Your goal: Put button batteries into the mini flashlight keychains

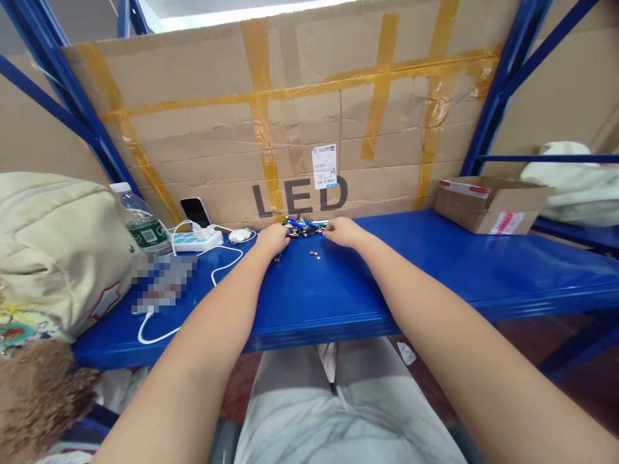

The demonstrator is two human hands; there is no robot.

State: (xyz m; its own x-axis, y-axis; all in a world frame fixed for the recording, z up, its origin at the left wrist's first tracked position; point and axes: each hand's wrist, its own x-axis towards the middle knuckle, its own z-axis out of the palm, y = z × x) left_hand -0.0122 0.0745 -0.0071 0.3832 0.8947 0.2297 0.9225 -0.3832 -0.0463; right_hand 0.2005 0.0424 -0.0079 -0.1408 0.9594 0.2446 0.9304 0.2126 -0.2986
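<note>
A jumbled heap of slim pen-like pieces (304,225), blue, black, green and silvery, lies on the blue tabletop (329,290) near the cardboard. At the heap's left edge is my left hand (273,238), its fingers curled in and mostly hidden; a dark piece shows by the fingertips. My right hand (340,231) touches the right edge, thumb and fingers drawn together in a pinch. What either hand holds is too small to make out. Several small, round, metallic bits (315,255) lie in front of the heap, between my forearms.
Behind stands a large taped cardboard sheet (203,142). On the left are a cream bag (62,238), a water bottle (145,225), a power strip (197,241) with white cables, and a phone (196,211). An open carton (493,205) sits at the right.
</note>
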